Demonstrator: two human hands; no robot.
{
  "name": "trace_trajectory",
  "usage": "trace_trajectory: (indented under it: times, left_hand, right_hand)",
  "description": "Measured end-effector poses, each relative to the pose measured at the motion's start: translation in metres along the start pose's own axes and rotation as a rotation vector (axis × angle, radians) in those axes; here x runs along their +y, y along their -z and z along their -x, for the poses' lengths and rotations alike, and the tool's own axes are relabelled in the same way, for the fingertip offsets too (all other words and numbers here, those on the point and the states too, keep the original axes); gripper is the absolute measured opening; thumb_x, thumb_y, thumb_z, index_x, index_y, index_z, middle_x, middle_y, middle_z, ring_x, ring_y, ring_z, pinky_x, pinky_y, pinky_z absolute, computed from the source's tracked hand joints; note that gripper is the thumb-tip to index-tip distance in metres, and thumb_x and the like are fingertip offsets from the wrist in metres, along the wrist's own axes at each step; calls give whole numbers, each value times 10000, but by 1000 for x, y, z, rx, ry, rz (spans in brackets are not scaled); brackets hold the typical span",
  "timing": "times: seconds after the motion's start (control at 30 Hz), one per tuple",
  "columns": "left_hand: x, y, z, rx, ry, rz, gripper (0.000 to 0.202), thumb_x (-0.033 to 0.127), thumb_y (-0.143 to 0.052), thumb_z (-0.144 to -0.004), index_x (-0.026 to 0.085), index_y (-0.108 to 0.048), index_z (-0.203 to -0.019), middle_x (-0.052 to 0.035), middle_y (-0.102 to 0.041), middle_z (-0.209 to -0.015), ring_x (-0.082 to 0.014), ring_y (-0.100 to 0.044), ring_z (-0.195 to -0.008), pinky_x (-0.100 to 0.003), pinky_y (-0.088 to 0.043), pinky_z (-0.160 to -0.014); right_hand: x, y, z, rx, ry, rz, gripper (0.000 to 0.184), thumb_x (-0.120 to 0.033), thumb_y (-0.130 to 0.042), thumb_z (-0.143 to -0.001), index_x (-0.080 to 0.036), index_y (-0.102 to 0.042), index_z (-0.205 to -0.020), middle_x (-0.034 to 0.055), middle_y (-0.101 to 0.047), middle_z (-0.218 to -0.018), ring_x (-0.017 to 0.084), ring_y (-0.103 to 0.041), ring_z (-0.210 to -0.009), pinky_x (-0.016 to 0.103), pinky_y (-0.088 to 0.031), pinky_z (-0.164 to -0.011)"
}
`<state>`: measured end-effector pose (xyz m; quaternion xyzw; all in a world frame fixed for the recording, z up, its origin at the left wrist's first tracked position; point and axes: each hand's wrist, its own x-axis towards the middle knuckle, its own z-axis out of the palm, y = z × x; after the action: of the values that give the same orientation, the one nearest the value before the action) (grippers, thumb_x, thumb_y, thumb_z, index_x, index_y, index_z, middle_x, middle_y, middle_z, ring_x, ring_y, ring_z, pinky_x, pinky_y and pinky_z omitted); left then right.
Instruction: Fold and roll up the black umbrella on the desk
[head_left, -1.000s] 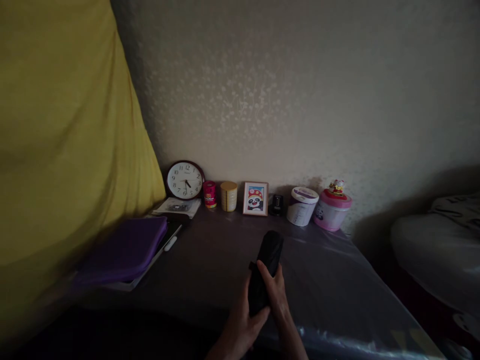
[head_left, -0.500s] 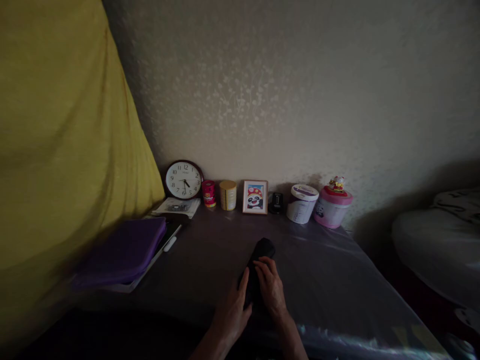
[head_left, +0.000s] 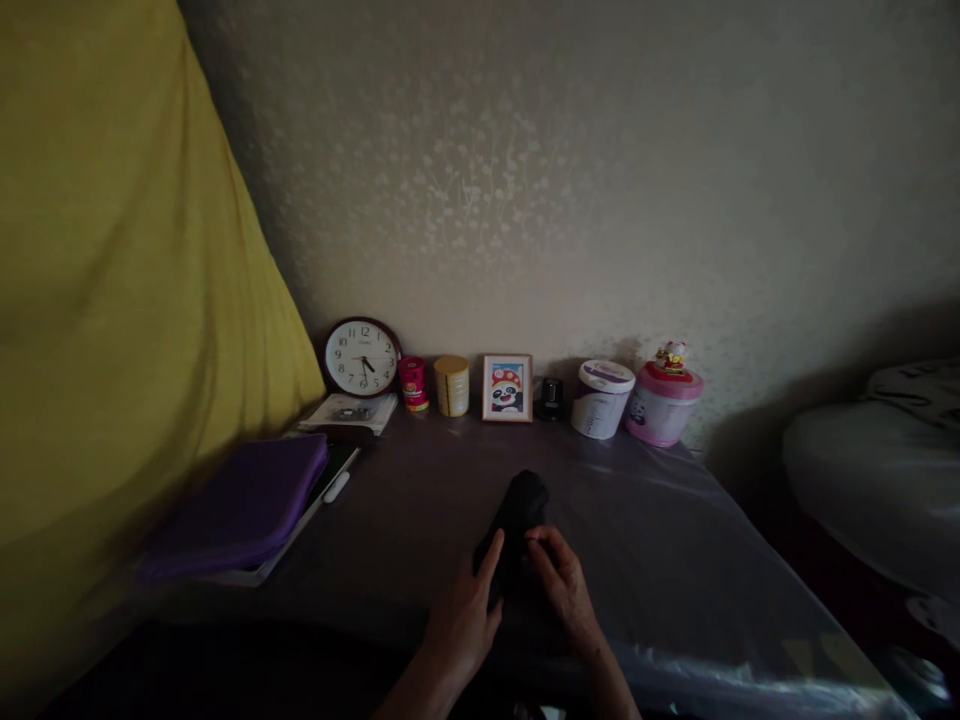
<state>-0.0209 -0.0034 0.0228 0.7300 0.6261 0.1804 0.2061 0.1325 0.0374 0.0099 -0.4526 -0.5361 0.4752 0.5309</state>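
Note:
A black folded umbrella (head_left: pixel 523 500) lies on the dark table at the front middle, slanting away from me, its far end bulging a little. My left hand (head_left: pixel 466 610) is wrapped round its near left side, thumb along the top. At the umbrella's right edge, my right hand (head_left: pixel 562 580) has thumb and forefinger pinched together on a bit of the dark cloth or strap; which of these, I cannot make out. The near end of the umbrella is hidden in shadow between the hands.
Along the wall stand a clock (head_left: pixel 364 357), a red can (head_left: pixel 413 384), a yellow tin (head_left: pixel 452 386), a panda picture frame (head_left: pixel 508 388), a small black object (head_left: pixel 551 398), a white tub (head_left: pixel 601 400) and a pink tub (head_left: pixel 663 403). A purple case (head_left: pixel 240 500) lies left, by a yellow curtain (head_left: pixel 135 250).
My right hand has shifted from lying on top of the umbrella to its right edge, where its fingers now pinch. The left hand keeps its hold. The view has shifted slightly.

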Motion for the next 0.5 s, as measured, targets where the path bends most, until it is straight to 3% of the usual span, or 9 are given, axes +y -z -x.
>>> trace_trajectory:
  times: [0.17, 0.5]
  left_hand:
    - [3, 2, 0, -25, 20, -43, 657, 212, -425, -805, 355, -133, -1375, -80, -488, -1153, -172, -586, -897, -278, -438, -779]
    - [1, 1, -1, -62, -28, -99, 632, 191, -405, -811, 421, -167, -1350, -91, -424, -1213, -202, -588, -915, -316, -451, -772]
  right_hand:
    - [-7, -1, 2, 26, -7, -80, 297, -473, -587, -730, -199, -582, -846, -9, -556, -738, 145, -539, -686, 248, -444, -652]
    - [-14, -3, -10, -52, -20, -58, 253, -442, -567, -751, -202, -575, -830, -31, -532, -663, 124, -499, -641, 228, -402, -625]
